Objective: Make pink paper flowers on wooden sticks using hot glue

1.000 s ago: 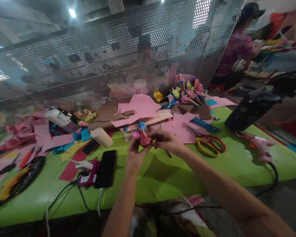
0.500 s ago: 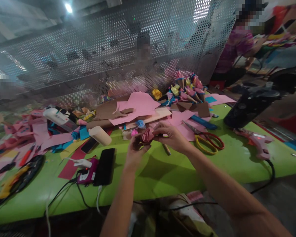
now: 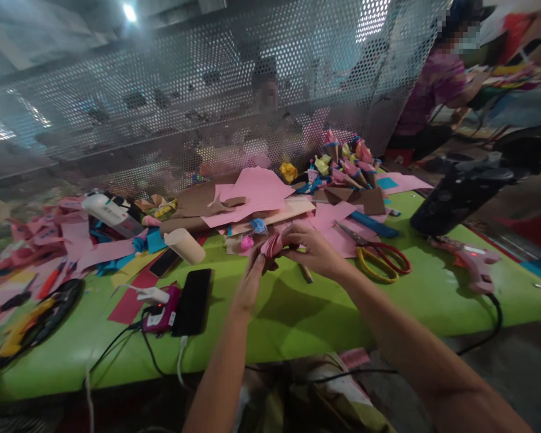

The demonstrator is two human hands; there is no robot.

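A small roll of layered pink paper [image 3: 271, 245] is held up above the green table [image 3: 315, 325], pinched between both my hands. My left hand [image 3: 251, 273] grips its lower left side, thumb on the layers. From the right, the fingers of my right hand [image 3: 307, 245] close on its other edge. Just behind the roll lie a bright pink scrap [image 3: 247, 242] and a small blue crumpled piece [image 3: 258, 226]. A short stick like a pencil [image 3: 305, 273] lies under my right hand. Scissors [image 3: 379, 261] with red and yellow handles rest to the right.
A pink glue gun [image 3: 473, 263] and a black container [image 3: 457, 198] stand at the right. Pink and brown sheets [image 3: 261, 195] and paper flowers [image 3: 342, 162] pile up at the back. At left are a phone [image 3: 192, 302], a purple charger [image 3: 162, 310] and a cardboard tube [image 3: 184, 245].
The pink roll has turned in my fingers, its layers now slanting. My left hand has shifted its grip slightly, with the thumb further up. My right hand has stayed nearly still.
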